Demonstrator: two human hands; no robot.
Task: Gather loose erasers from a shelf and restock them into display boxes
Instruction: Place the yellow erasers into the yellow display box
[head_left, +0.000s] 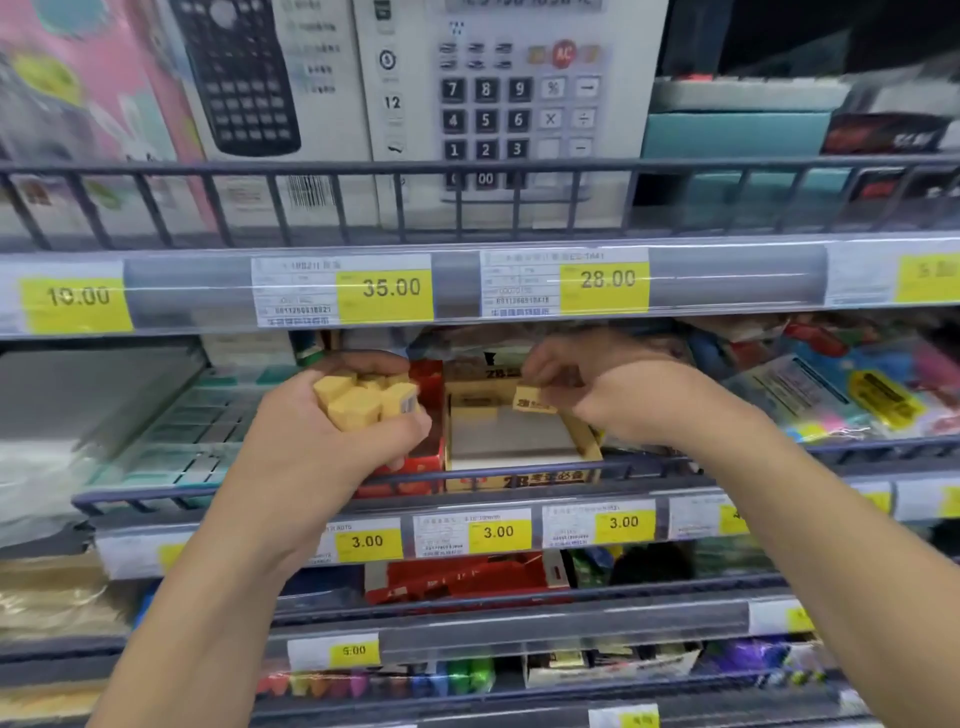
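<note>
The left hand curls around a cluster of yellow erasers, gripping several at once; their exact count cannot be told. The right hand pinches 1 single eraser between fingertips and thumb. Just below that pinch sits the yellow display box, open-topped, its pale floor showing. Beside the left hand's grip, between it and the yellow box, stands a red display box. In front of both hands runs the shelf rail, with 3.00 price tags beneath.
</note>
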